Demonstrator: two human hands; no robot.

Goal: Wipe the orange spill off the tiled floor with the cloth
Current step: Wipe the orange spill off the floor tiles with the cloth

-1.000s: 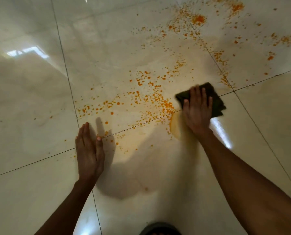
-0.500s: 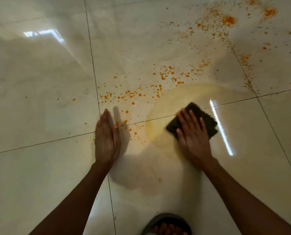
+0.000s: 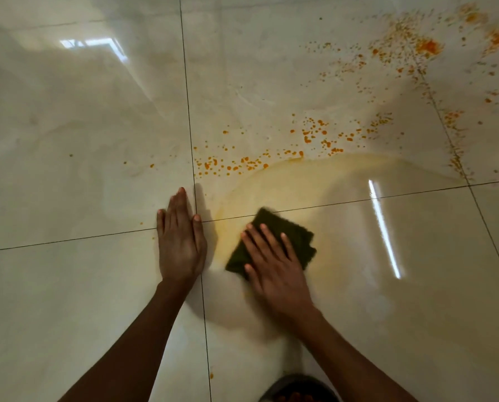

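Observation:
My right hand [image 3: 274,268] presses flat on a dark green folded cloth [image 3: 296,236] on the glossy cream tiled floor [image 3: 83,285]. My left hand [image 3: 180,242] lies flat on the floor just left of the cloth, palm down, holding nothing. A pale yellow smeared arc [image 3: 315,175] curves from the cloth up and to the right. Orange spill droplets [image 3: 242,163] dot the tile above the smear, and a denser patch of orange spill [image 3: 428,46] sits at the far upper right.
Dark grout lines [image 3: 188,111] cross beneath my left hand. A foot in a grey sandal [image 3: 297,391] shows at the bottom edge. Window light reflects on the tile [image 3: 91,43] at upper left, and a bright streak [image 3: 384,227] lies right of the cloth.
My right hand has swept the cloth down and left toward my left hand, leaving a wider yellow smear where orange drops were. The view has shifted so the spill sits further right.

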